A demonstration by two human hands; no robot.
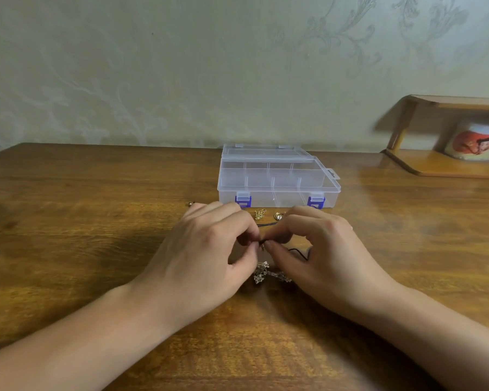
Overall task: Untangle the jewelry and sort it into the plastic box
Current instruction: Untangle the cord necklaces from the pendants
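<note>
A clear plastic box [277, 190] with blue latches and several compartments stands closed on the wooden table, just beyond my hands. My left hand [209, 249] and my right hand [316, 249] meet fingertip to fingertip over the table and both pinch a thin black cord [297, 251], which trails off under my right hand. A silver chain with star-shaped pieces [263, 273] lies bunched below my fingertips. A small gold chain [260, 213] and a gold ring-like piece [278, 216] lie in front of the box. Part of the cord is hidden by my fingers.
A tiny dark bead-like piece [190, 204] lies left of my left hand. A low wooden shelf [446, 165] with a printed round tin [474, 142] stands at the back right. A patterned wall runs right behind the table's far edge.
</note>
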